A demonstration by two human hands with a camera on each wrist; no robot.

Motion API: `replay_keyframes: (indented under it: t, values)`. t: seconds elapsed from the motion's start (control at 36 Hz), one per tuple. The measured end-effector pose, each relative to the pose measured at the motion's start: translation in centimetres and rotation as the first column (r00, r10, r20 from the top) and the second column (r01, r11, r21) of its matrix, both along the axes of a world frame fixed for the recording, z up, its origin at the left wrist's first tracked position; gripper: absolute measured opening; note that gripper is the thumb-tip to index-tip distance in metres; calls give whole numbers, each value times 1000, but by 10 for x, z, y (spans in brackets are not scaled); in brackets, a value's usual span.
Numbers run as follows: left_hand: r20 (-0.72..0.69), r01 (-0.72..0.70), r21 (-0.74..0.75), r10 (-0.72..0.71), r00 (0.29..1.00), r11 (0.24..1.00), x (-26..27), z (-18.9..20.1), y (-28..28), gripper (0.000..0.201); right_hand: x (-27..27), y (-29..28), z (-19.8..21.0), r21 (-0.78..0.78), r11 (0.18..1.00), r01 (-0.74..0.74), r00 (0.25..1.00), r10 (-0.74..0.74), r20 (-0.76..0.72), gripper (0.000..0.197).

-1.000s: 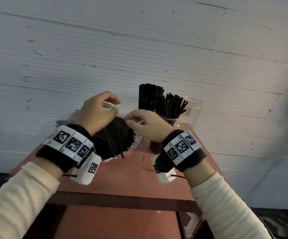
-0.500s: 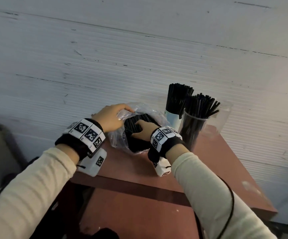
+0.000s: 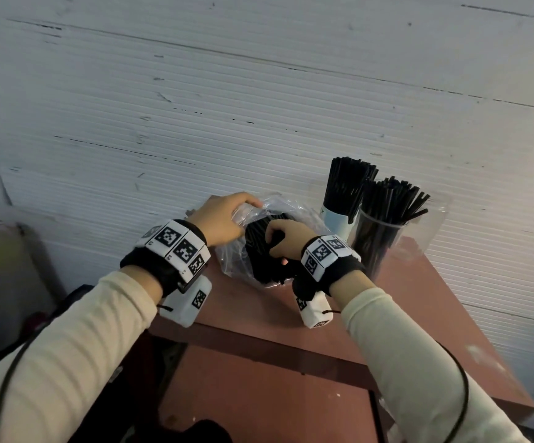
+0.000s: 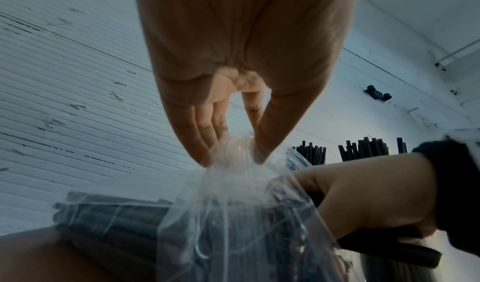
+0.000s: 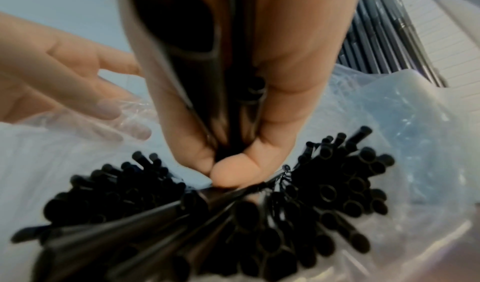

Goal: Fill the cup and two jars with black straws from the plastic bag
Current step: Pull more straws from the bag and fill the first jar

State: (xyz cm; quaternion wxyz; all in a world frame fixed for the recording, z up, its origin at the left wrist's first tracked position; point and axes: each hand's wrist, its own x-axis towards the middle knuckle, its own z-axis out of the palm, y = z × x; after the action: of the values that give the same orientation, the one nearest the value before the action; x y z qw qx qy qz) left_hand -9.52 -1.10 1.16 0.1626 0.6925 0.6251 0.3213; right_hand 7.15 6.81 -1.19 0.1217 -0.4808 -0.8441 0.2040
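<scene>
A clear plastic bag point(image 3: 233, 263) of black straws point(image 3: 261, 251) lies on the red-brown table point(image 3: 435, 314) by the wall. My left hand point(image 3: 224, 219) pinches the bag's rim point(image 4: 233, 149) and holds it up. My right hand point(image 3: 286, 239) is inside the bag mouth, its fingers curled round a bunch of straws point(image 5: 233, 105). To the right stand a white cup point(image 3: 337, 219) packed with straws and a clear jar point(image 3: 377, 247) full of straws. Behind them a second clear jar point(image 3: 432, 225) looks empty.
A white ribbed wall point(image 3: 259, 107) runs right behind the table. The table's front edge point(image 3: 259, 343) is near my wrists. A grey bag or chair point(image 3: 7, 282) sits at the lower left. A black cable point(image 3: 457, 394) hangs along my right sleeve.
My right hand went from the bag's rim down into the bag and closed on straws. My left hand kept the rim. The head view swung left, so the containers sit further right.
</scene>
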Motion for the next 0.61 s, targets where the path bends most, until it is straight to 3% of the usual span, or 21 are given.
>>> replay_keyframes:
  t: [0.39, 0.61]
  values:
    - [-34, 1, 57, 1, 999, 998, -2, -12, 2, 61, 24, -14, 7, -1, 1000, 24, 987, -24, -160, 23]
    - [-153, 3, 350, 54, 987, 937, 25, -21, -4, 58, 61, -28, 17, 23, 999, -34, 986, 37, -163, 27]
